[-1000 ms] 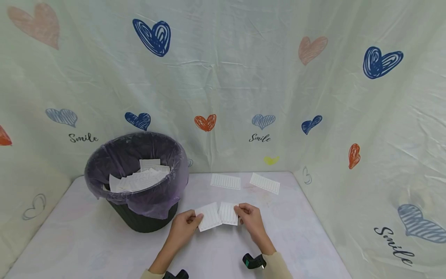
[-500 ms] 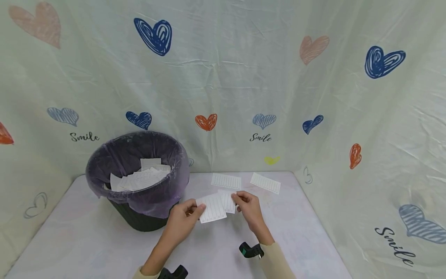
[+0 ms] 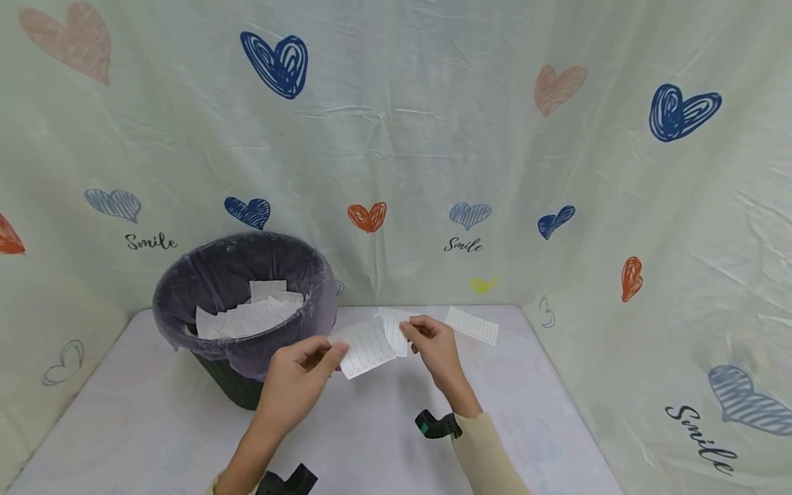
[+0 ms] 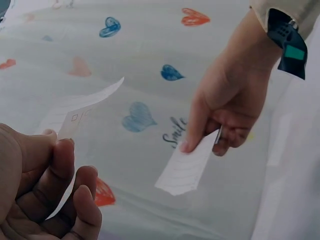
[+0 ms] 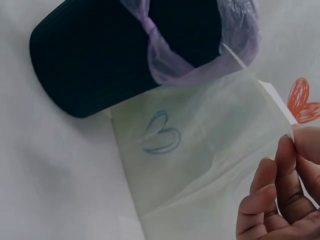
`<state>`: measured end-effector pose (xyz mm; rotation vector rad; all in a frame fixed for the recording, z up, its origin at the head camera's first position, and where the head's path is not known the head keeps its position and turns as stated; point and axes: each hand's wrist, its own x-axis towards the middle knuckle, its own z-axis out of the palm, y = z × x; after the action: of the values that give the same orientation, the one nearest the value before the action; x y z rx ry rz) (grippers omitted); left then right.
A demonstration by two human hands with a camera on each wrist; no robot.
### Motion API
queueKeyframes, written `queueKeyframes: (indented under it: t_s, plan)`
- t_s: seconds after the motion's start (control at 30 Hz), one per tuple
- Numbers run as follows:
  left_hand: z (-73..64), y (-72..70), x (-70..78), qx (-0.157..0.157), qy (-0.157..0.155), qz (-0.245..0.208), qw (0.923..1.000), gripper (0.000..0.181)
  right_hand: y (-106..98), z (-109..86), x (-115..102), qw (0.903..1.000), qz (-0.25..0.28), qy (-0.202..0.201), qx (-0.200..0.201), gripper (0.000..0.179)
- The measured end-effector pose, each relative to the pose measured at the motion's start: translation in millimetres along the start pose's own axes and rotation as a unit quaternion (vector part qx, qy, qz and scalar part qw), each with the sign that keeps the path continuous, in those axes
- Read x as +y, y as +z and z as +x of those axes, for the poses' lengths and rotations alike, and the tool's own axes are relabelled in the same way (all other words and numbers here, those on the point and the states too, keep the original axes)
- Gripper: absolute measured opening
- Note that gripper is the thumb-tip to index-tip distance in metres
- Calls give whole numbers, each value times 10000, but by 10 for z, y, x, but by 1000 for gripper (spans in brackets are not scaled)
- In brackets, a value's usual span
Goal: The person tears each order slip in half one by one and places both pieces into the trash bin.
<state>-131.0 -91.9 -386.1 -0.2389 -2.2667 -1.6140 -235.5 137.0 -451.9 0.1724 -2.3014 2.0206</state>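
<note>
A pale tabletop [image 3: 526, 440] is being enclosed on three sides by a creased whitish sheet [image 3: 421, 151]; red, blue and pink hearts [image 3: 368, 218] and "Smile" lettering [image 3: 464, 245] are being displayed across it, and soft light is being reflected.

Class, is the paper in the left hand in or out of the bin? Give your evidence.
Out. The left hand pinches the paper in the air; the head view shows it outside the opening of the bin.

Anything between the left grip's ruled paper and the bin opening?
No loose object shows between ruled paper and bin; only the left grip itself and the bin's purple-lined rim. Can't tell if the paper clears rim height.
</note>
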Motion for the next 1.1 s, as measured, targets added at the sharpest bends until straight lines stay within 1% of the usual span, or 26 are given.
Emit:
queueKeyframes:
  t_s: [0.13, 0.23, 0.37, 0.47, 0.63, 0.8, 0.97, 1.1]
  plan:
    - [25, -147, 95, 241, 220, 141, 9994, 12, 49, 46, -117, 9999, 76, -97, -45, 18]
    - [44, -258, 135, 355, 288, 174, 9988, 13, 93, 85, -211, 9998, 96, -180, -45, 16]
    - [74, -406, 139, 495, 388, 274, 9976, 12, 162, 137, -358, 9992, 115, -371, -72, 16]
    - [93, -513, 116, 699, 479, 494, 9952, 10, 216, 170, -475, 9984, 142, -515, -197, 15]
    - [92, -683, 111, 939, 506, 721, 9917, 8, 289, 221, -625, 9972, 17, -654, -374, 15]
    - [81, -845, 187, 1115, 496, 1074, 9867, 7, 337, 263, -759, 9953, -105, -859, -439, 17]
    - [98, -995, 272, 1235, 642, 1286, 9819, 4, 359, 299, -901, 9922, -40, -1122, -544, 17]
    - [124, -1131, 267, 1304, 655, 1477, 9782, 7, 387, 321, -1021, 9901, -40, -1227, -685, 17]
